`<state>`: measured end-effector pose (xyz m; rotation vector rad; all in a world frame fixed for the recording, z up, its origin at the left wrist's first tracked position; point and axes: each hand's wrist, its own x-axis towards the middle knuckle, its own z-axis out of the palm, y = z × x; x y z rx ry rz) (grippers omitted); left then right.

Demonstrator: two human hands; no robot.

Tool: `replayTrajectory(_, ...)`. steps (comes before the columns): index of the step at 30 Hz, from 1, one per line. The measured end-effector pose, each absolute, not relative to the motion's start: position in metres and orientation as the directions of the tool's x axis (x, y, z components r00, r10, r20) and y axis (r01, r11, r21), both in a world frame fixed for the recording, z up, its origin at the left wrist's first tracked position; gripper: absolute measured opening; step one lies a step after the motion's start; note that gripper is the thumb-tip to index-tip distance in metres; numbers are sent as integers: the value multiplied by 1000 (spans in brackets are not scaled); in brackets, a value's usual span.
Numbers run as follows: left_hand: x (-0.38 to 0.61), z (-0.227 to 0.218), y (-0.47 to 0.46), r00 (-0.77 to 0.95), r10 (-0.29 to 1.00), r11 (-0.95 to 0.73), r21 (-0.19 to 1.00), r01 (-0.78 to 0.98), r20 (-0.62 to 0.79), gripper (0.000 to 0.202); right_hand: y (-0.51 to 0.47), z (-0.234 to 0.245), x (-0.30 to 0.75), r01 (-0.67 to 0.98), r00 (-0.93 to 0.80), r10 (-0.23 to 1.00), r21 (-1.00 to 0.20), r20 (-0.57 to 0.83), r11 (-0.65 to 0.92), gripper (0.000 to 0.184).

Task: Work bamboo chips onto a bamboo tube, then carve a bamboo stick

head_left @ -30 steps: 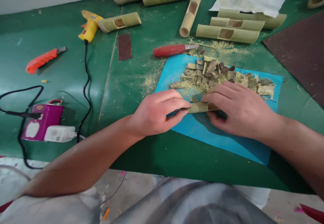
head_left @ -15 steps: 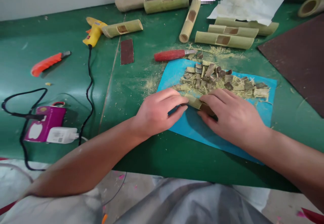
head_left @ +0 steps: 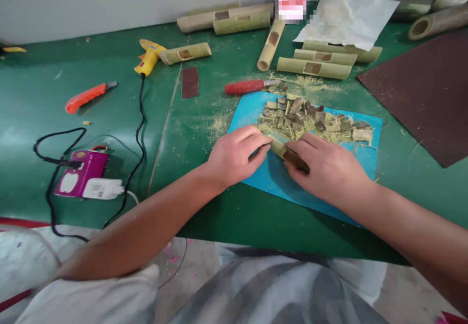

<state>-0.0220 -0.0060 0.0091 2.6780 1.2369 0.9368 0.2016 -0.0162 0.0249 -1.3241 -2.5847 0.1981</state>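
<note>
A short bamboo tube (head_left: 277, 146) lies slantwise between my two hands, over a blue sheet (head_left: 281, 180). My left hand (head_left: 236, 154) is closed at the tube's left end, thumb and fingertips pinched together there. Around the right part of the tube, my right hand (head_left: 325, 168) is wrapped, with the thumb on the near side. A dark brown patch, which looks like a cut opening, shows beside the right thumb. The tube's right end is hidden under my hand. Just beyond the hands, bamboo chips (head_left: 292, 114) and shavings are heaped on the sheet.
A red-handled knife (head_left: 244, 87) lies behind the sheet. Several notched bamboo tubes (head_left: 314, 68) are at the back. To the left are a yellow glue gun (head_left: 149, 59), an orange cutter (head_left: 86, 98), a purple power strip (head_left: 78, 172) and black cords. Brown sandpaper (head_left: 420, 94) lies at right.
The whole view has shifted slightly, so things at the left appear further right. Both hands keep their hold on the bamboo tube, which looks tilted a little more steeply.
</note>
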Motion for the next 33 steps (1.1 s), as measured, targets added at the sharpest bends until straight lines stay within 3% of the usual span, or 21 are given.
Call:
replayTrajectory(5,-14,12,-4,504,707,-679,275,681,496,14,-16,20,200,791,-530,836,-272,143,549,21)
replayTrajectory(21,-7,15,-12,548,695,-694,232,682,466,19,-21,18,197,749,-564,796,-271,219,605,23)
replayTrajectory(33,-6,17,-19,543,699,-684,213,698,466,24,-23,17,198,717,-614,728,-171,305,676,20)
